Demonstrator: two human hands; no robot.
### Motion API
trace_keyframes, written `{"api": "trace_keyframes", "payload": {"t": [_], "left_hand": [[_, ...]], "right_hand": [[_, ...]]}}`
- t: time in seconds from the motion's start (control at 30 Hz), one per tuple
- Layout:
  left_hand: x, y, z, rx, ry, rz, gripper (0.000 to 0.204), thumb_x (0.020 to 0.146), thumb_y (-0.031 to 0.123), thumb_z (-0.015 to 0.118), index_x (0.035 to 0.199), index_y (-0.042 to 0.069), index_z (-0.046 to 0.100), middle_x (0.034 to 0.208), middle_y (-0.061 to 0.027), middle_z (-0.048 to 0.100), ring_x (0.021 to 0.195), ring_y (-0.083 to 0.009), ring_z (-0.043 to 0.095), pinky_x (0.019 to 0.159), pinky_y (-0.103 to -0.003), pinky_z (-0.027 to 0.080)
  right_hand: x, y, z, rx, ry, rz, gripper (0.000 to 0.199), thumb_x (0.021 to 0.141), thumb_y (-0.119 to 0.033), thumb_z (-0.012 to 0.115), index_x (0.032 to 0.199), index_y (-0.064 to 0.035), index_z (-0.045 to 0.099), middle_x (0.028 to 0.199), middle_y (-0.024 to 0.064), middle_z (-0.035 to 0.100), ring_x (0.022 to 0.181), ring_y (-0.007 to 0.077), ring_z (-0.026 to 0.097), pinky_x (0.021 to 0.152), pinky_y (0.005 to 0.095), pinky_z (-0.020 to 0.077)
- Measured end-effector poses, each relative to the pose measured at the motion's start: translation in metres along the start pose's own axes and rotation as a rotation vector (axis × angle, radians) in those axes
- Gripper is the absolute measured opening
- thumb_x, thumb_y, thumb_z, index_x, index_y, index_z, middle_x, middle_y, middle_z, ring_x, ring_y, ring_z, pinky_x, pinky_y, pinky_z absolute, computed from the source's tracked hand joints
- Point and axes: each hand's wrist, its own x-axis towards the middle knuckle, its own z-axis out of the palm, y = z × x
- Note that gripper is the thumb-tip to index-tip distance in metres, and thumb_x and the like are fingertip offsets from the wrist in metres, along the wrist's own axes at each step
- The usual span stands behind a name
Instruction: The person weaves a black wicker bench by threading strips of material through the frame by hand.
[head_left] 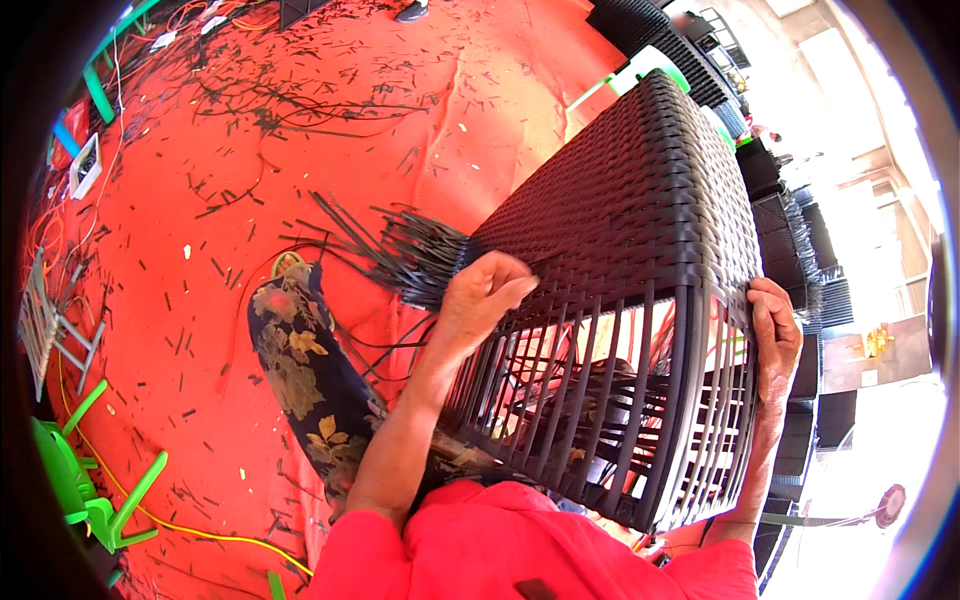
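From the head view I see one dark woven box (640,190), spreading from the centre toward two o'clock. Two hands work it: the left hand (490,290) curls closed at the weave's edge, whether around a strip I can't tell; the right hand (776,340) touches its three o'clock side, grip unclear. One strip bundle (415,250) lies toward ten, one green chair (65,475) at eight.

This looks like a weaving workshop: a large dark frame (620,210) is woven only partway, a bundle of dark strips (420,250) fans out beside it, cut scraps (265,125) litter the red floor (200,400), and more dark pieces (780,225) stand along the right.
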Motion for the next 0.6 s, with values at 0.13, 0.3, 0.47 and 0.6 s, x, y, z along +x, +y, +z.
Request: {"api": "trace_keyframes", "payload": {"t": [0.13,0.3,0.47,0.6], "left_hand": [[-0.015,-0.019,-0.018,0.103,-0.084,-0.391,0.013,0.085,0.017,0.054,0.081,0.006,0.058,0.065,0.0035,0.050,0.060,-0.0033,0.045,0.054,-0.018,0.036],[-0.013,-0.053,-0.023,0.124,-0.063,-0.104,0.018,0.086,0.019,0.055,0.094,0.002,0.058,0.090,-0.0024,0.058,0.085,-0.0098,0.054,0.075,-0.024,0.043],[-0.010,-0.035,-0.037,0.210,-0.176,-0.396,0.018,0.087,0.019,0.053,0.088,0.003,0.060,0.081,-0.0019,0.060,0.077,-0.0105,0.056,0.069,-0.026,0.046],[-0.012,-0.052,-0.029,0.345,-0.240,-0.275,0.024,0.088,0.020,0.051,0.101,0.001,0.058,0.096,-0.0060,0.061,0.088,-0.0129,0.057,0.074,-0.027,0.047]], "right_hand": [[0.004,0.000,0.002,0.037,0.015,0.035,0.012,0.085,-0.008,0.054,0.089,0.0008,0.061,0.106,0.0091,0.055,0.102,0.0159,0.049,0.090,0.0263,0.0335],[0.005,0.009,0.002,0.034,0.014,0.005,0.012,0.085,-0.007,0.054,0.089,0.0007,0.061,0.106,0.0095,0.055,0.100,0.0157,0.050,0.090,0.0262,0.0337],[0.004,0.013,0.003,0.079,0.035,0.010,0.012,0.085,-0.006,0.054,0.089,0.0019,0.061,0.106,0.0097,0.056,0.100,0.0154,0.050,0.090,0.0265,0.0341],[0.004,0.017,0.003,0.128,0.049,0.024,0.014,0.085,-0.009,0.054,0.089,0.0029,0.060,0.105,0.0110,0.056,0.099,0.0170,0.051,0.089,0.0284,0.0350]]}}
